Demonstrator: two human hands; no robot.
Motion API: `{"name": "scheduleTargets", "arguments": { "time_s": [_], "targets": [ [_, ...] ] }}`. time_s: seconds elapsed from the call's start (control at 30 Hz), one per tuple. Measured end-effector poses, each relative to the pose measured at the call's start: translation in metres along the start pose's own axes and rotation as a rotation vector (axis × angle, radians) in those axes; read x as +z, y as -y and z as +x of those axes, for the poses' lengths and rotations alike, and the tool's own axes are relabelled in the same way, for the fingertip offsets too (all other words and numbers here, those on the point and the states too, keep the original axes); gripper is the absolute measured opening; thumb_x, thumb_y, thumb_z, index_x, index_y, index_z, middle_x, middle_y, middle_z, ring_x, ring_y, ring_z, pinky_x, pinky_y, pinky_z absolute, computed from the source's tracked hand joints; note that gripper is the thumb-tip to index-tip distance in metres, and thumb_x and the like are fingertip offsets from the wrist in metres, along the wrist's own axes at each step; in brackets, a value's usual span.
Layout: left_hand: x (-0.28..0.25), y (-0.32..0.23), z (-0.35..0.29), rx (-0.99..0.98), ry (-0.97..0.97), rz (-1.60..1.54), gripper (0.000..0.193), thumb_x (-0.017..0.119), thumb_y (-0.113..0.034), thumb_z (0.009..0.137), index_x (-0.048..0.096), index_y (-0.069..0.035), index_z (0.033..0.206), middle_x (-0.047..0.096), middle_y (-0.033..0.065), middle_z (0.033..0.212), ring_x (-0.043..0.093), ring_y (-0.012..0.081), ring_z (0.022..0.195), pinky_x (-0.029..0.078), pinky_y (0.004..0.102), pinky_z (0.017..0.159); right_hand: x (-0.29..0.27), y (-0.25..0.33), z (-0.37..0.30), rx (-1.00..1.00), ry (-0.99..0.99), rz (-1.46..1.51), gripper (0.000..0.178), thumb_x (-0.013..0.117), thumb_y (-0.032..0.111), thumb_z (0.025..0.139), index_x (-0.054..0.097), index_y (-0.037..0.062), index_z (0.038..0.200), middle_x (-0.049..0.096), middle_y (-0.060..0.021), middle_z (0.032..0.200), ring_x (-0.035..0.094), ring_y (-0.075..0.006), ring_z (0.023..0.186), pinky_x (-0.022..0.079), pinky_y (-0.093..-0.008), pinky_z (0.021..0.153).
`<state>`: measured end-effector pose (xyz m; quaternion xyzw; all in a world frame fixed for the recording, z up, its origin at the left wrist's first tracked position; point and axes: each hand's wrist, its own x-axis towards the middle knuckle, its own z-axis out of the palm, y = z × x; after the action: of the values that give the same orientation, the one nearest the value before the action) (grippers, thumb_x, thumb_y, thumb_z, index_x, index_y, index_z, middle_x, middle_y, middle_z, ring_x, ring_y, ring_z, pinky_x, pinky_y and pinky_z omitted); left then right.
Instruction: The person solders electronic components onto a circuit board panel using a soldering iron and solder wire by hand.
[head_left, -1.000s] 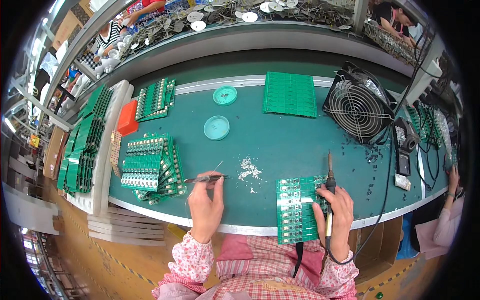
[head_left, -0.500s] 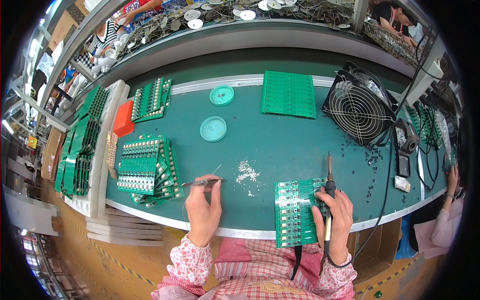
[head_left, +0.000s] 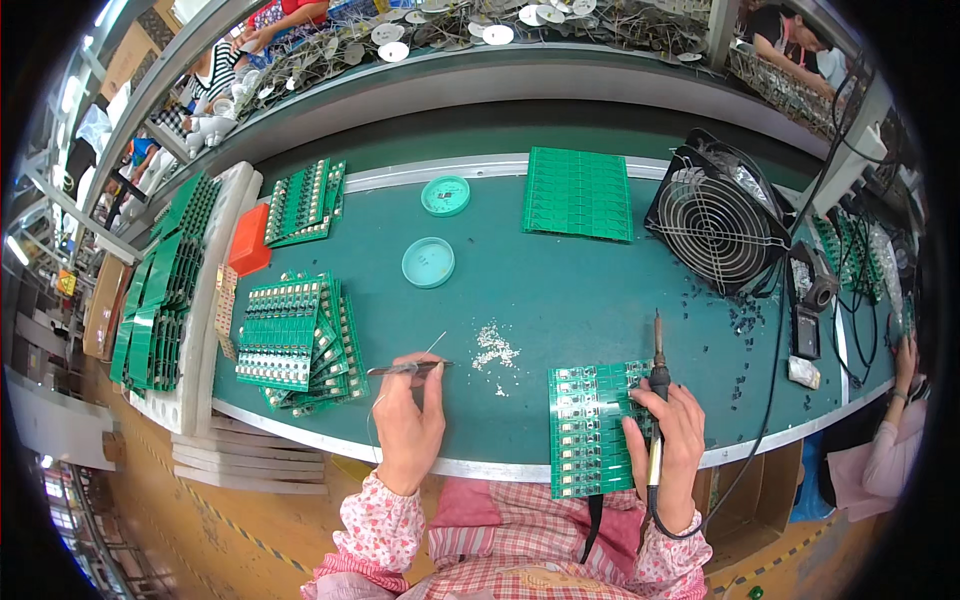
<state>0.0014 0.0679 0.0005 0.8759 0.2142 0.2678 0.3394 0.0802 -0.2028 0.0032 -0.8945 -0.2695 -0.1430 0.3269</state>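
The person's left hand hung over the near part of the desk, its fingers pinched narrow around a dark, slim tool (tweezers, by the look of them); a thin wire stuck out beside it; just to the right lay a scatter of tiny white parts.

The right hand was curled around a soldering iron, whose tip pointed away from the person; a green circuit board panel lay under that hand's left side, its near end jutting past the desk's edge; whether the fingers also pressed on the panel, I could not tell.

Farther left stood a fanned stack of populated boards; two turquoise dishes, a pile of bare green boards and a black fan sat toward the back.
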Motion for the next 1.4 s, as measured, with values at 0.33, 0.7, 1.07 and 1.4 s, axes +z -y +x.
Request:
{"name": "scheduleTargets", "arguments": {
  "time_s": [0.33,0.7,1.07,1.4],
  "targets": [
    [0.005,-0.017,-0.010,0.041,0.021,-0.176,0.010,0.065,0.002,0.091,0.064,0.003,0.101,0.068,0.0137,0.097,0.070,0.0251,0.085,0.054,0.0319,0.078,-0.004,-0.002,-0.001,-0.039,-0.001,0.024,0.037,0.079,0.009,0.077,0.068,0.0089,0.112,0.069,-0.0125,0.109,0.061,-0.0335,0.112,0.044,-0.0467,0.101],
    [0.045,-0.039,-0.017,0.178,0.191,-0.278,0.012,0.066,0.001,0.090,0.063,0.001,0.101,0.068,0.0120,0.100,0.069,0.0282,0.084,0.054,0.0350,0.073,-0.009,-0.002,0.013,-0.101,0.109,0.085,0.039,0.078,0.009,0.078,0.067,0.0095,0.115,0.068,-0.0147,0.110,0.061,-0.0354,0.112,0.048,-0.0436,0.094],
    [0.040,-0.043,-0.022,0.246,0.181,-0.169,0.011,0.067,0.001,0.087,0.065,-0.001,0.099,0.068,0.0116,0.098,0.066,0.0301,0.088,0.051,0.0372,0.077,-0.008,-0.001,0.004,-0.039,-0.100,0.170,0.042,0.075,-0.009,0.074,0.068,0.0046,0.113,0.071,-0.0118,0.104,0.067,-0.0295,0.095,0.052,-0.0377,0.083],
    [0.042,-0.041,-0.021,0.284,0.172,-0.122,0.011,0.066,0.001,0.087,0.066,-0.001,0.097,0.069,0.0113,0.099,0.065,0.0307,0.093,0.051,0.0376,0.080,-0.003,0.006,-0.007,-0.008,-0.103,0.101,0.042,0.073,-0.010,0.073,0.069,0.0036,0.112,0.071,-0.0121,0.101,0.066,-0.0296,0.089,0.052,-0.0380,0.081]
  ]
}}
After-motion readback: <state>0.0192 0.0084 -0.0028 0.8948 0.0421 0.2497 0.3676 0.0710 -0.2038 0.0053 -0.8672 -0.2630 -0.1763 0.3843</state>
